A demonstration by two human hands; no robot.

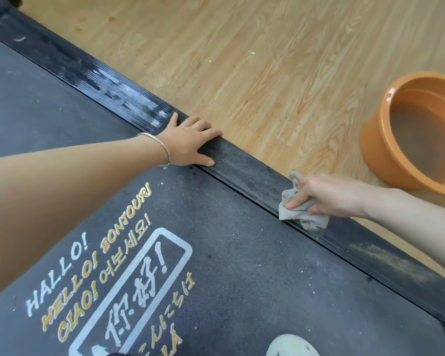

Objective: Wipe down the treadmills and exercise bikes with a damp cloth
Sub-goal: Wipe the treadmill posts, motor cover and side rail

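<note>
My right hand [326,196] has its fingers curled round a crumpled grey damp cloth [293,215], pressing it down onto the black plastic side rail of the treadmill [244,169]. The rail's long axis runs on a slant, from far off to my left down to near on my right. The cloth lies bunched across it under my fingertips, one loose corner sticking up past my knuckles. My left hand [190,142] rests flat and open farther along the same rail, its fingers straight and draped over the outer edge, a thin silver bangle [162,147] at the wrist. Just past those fingertips the rail turns ribbed and shows pale smears. On the inner side of both hands is the dark grey treadmill belt [229,278], printed with greetings. Beyond my right knuckles a round orange plastic basin [378,140] of murky water stands on the pale wood-grain floor [242,60].
</note>
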